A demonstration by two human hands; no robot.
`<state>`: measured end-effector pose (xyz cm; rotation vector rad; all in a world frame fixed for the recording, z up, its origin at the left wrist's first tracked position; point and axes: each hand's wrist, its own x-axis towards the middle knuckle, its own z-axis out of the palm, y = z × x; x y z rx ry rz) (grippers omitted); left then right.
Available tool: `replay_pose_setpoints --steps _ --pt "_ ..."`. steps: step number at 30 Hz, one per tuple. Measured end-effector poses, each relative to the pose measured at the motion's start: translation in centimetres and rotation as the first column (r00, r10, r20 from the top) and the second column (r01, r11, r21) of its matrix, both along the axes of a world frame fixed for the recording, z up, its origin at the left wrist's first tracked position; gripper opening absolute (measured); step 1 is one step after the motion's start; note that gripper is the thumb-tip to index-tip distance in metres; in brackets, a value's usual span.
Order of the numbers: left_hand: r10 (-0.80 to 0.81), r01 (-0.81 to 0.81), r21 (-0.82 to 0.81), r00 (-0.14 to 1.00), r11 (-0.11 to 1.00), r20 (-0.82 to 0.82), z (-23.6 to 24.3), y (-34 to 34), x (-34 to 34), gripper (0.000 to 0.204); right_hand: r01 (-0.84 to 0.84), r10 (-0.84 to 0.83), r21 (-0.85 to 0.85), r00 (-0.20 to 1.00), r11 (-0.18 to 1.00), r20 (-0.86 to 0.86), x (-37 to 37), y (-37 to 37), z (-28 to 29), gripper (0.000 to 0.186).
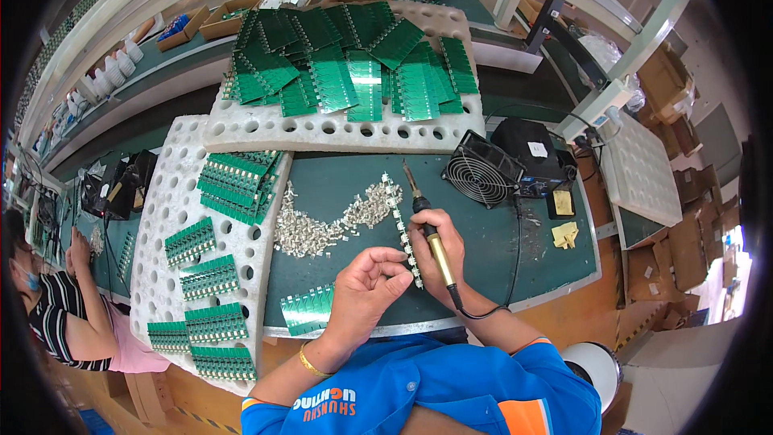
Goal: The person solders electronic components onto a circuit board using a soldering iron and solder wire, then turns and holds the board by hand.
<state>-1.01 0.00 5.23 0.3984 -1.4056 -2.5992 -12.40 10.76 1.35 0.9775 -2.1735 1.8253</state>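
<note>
A soldering iron [440, 256] with a brass-coloured handle is in my right hand [439, 246], its tip pointing away from me and its cable trailing back near my wrist. Alongside my right fingers stands a narrow strip with a row of white connectors [400, 225], seen nearly edge-on; my right hand seems to steady it. My left hand [369, 286] is closed in a pinch beside the strip's near end, and what lies between thumb and forefinger is hidden. Loose small white connectors [306, 229] lie heaped just beyond my left hand. One green circuit board [307, 310] rests left of that wrist.
White foam trays [278, 135] hold stacked bare green boards [334, 72] at the back and connector-fitted boards [211, 278] at left. A black fan [479, 177], a dark box-shaped unit [527, 153] and yellow sponges [565, 235] stand right. Co-workers sit left and across.
</note>
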Motion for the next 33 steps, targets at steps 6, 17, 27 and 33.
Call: replay_pose_setpoints --steps 6,17,27,33 --pt "-0.019 0.019 0.001 1.000 1.000 0.016 -0.2 -0.2 0.1 0.030 0.013 -0.010 0.035 0.998 0.999 -0.064 0.0 0.0 0.0 0.021" --pt "0.009 -0.010 -0.061 1.000 0.998 -0.016 -0.3 0.3 0.1 0.029 0.019 -0.019 0.016 1.000 1.000 -0.005 0.3 0.0 0.7 0.026" --pt "-0.037 0.038 -0.028 0.999 0.999 0.014 -0.3 0.0 0.5 0.032 0.019 -0.019 0.010 1.000 1.000 0.003 0.4 0.0 0.3 0.025" --pt "-0.034 0.034 -0.074 0.999 0.997 0.006 0.0 0.1 0.4 0.031 -0.005 0.005 -0.025 1.000 1.000 0.024 0.3 0.1 -0.4 0.024"
